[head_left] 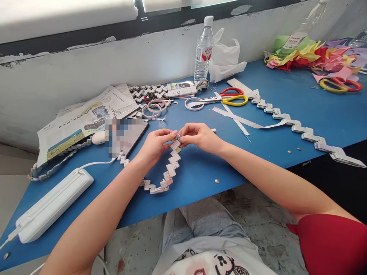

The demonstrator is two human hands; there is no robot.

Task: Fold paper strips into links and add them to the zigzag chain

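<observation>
A zigzag chain of folded newspaper strips (172,167) hangs from my fingers and curves down to the blue table, its far end passing behind my left forearm. My left hand (158,144) pinches the chain's upper end between thumb and fingers. Close against it, my right hand (197,136) grips the same end from the other side, fingertips nearly touching the left ones. The exact fold between the fingertips is partly hidden. A second, longer folded paper chain (289,121) lies at the right, with a loose white paper strip (249,121) beside it.
Scissors with red and yellow handles (229,98), tape rolls (155,110) and a water bottle (204,51) stand or lie behind my hands. At left are newspaper sheets (86,122), a phone (134,135) and a white power strip (54,206). Colourful paper (318,55) lies far right.
</observation>
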